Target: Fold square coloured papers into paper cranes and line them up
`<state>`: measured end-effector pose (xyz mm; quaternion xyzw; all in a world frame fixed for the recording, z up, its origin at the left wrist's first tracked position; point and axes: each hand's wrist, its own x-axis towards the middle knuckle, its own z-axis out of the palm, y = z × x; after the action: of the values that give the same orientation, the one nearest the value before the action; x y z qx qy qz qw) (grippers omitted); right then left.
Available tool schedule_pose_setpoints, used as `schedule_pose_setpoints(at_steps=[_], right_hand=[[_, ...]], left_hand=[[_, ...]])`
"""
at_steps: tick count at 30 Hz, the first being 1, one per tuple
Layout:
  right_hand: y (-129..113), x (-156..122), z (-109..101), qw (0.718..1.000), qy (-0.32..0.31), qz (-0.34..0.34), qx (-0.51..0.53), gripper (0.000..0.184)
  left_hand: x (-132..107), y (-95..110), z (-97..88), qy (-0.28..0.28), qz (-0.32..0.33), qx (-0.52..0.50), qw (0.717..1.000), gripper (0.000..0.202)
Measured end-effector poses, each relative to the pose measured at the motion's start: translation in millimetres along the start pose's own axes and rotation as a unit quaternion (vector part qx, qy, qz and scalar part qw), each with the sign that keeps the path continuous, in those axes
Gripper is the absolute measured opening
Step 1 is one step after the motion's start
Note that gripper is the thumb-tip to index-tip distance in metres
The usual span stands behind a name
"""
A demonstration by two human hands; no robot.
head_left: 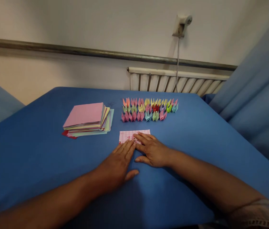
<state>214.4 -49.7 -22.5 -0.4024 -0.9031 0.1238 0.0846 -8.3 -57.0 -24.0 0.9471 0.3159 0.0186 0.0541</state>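
Note:
A pink checked sheet of origami paper point(125, 135), oblong as it lies and apparently folded, rests flat on the blue table point(182, 190). On its near left part press the fingers of my left hand point(117, 162), stretched out with the thumb apart. My right hand point(152, 149) lies palm down over the paper's right part, fingers extended and thumb spread. The fingertips of both hands almost meet near the paper's middle. Much of its near edge is hidden under them.
Rows of small folded paper cranes point(148, 109) in many colours stand just beyond the paper. To the left is a thick stack of coloured paper sheets point(85, 114). Behind the table are a metal rail point(89, 52) and a radiator point(158, 82); a blue curtain point(258, 86) hangs at right.

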Motion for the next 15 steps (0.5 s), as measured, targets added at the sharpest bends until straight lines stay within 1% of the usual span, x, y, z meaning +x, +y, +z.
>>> schedule_pose_setpoints(at_steps=[3,6,10,15], right_hand=[[-0.5,0.3,-0.5,1.000,0.000,0.003,-0.003,0.072],[-0.3,0.5,-0.8,1.000,-0.003,0.005,-0.003,0.071],[0.4,0.2,-1.0,1.000,-0.004,0.003,-0.003,0.071],[0.8,-0.7,-0.7,1.000,-0.006,0.004,-0.002,0.071]], left_hand=[[-3.1,-3.3,-8.7,-0.023,0.003,0.018,1.000,0.093],[-2.3,-6.9,-15.8,-0.039,-0.014,0.030,0.999,0.097],[-1.5,-8.5,-22.4,-0.043,-0.036,0.050,0.997,0.098],[-2.0,-12.8,-38.3,-0.057,-0.068,0.078,0.993,0.094]])
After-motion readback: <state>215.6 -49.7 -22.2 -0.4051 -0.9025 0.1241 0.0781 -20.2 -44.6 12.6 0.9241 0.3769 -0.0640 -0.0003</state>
